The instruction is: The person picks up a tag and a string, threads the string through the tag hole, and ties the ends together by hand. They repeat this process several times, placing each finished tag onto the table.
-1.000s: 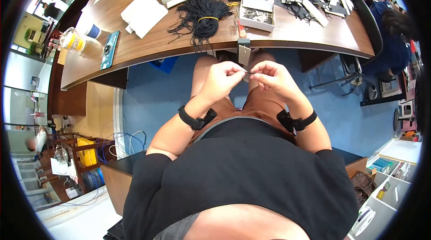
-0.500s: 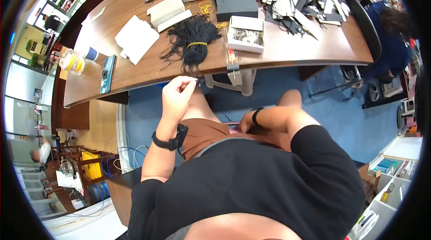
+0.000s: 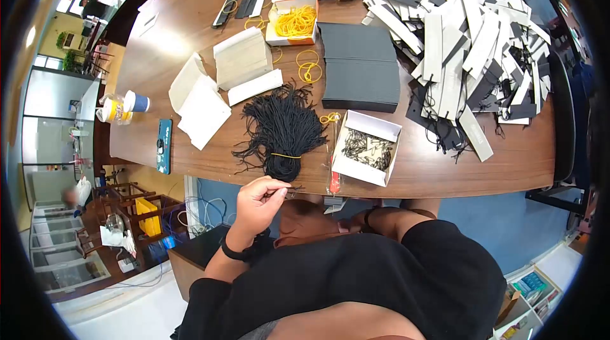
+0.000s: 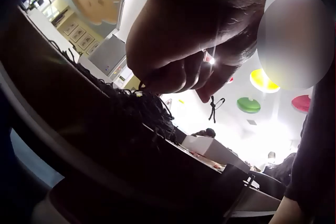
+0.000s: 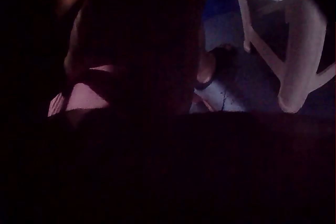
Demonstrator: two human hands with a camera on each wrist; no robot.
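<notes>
My left hand (image 3: pixel 259 203) is raised at the table's near edge, thumb and fingertips pinching a thin black cord (image 3: pixel 296 188). The left wrist view shows a knot and a small loop of the cord (image 4: pixel 213 109) hanging below the fingertips. Just beyond this hand lies a bundle of black cords (image 3: pixel 283 127) tied with a yellow rubber band. My right arm (image 3: pixel 397 219) reaches down toward my lap below the table edge, its hand mostly hidden. Near it, the dark right wrist view shows a pink patch (image 5: pixel 86 95); I cannot tell what the hand holds.
On the table (image 3: pixel 210 165) stand a white box (image 3: pixel 394 133) of small dark pieces, a stack of dark grey cards (image 3: pixel 359 70), and a box of yellow rubber bands (image 3: pixel 295 22). A heap of strung tags (image 3: pixel 470 47) covers the right side. A phone (image 3: pixel 164 146) lies left.
Both hands were together over my lap on a thin dark piece. The right hand has dropped down; the left has moved to the table edge with the cord. My view has shifted toward the table.
</notes>
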